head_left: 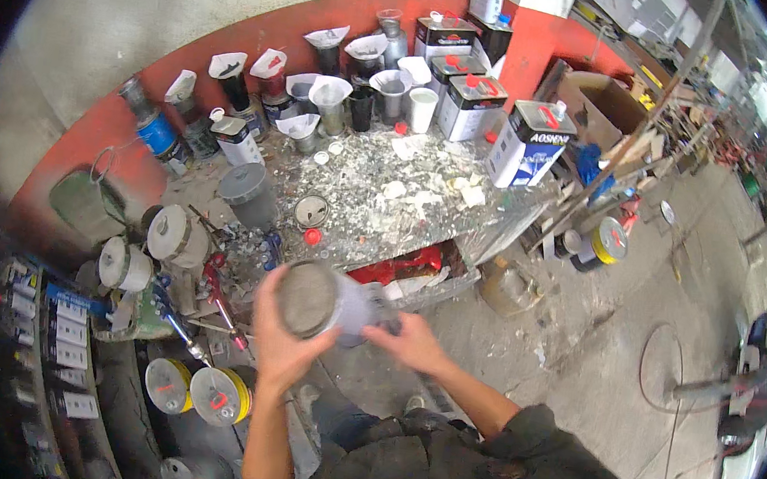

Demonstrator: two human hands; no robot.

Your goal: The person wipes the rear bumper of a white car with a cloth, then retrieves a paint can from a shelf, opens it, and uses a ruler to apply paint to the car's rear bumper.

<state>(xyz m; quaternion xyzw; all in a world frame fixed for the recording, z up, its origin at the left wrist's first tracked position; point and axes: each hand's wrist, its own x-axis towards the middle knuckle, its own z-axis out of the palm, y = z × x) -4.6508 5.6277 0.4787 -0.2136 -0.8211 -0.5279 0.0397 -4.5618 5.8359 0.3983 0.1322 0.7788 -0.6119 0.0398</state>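
In front of the bench, I hold a grey cup-like container [353, 306] tilted on its side, its round dull-grey end toward me. My left hand [280, 350] is closed around that round end. At the other end my right hand [412, 343] grips a darker part, smeared by motion, so its shape is hard to make out. Beyond the container lie a small open tin [311, 211] and a red cap [313, 236] on the paint-crusted bench [376, 173]. A dark grey tub [248, 195] stands nearby at the left.
Cups with paper strainers [329, 93] and metal cans [529, 147] line the bench's back. Below its front edge is an open drawer [465, 281] with something red. Left are spray guns [225, 302] and yellow-banded buckets [222, 397]. A pole [633, 135] leans at the right.
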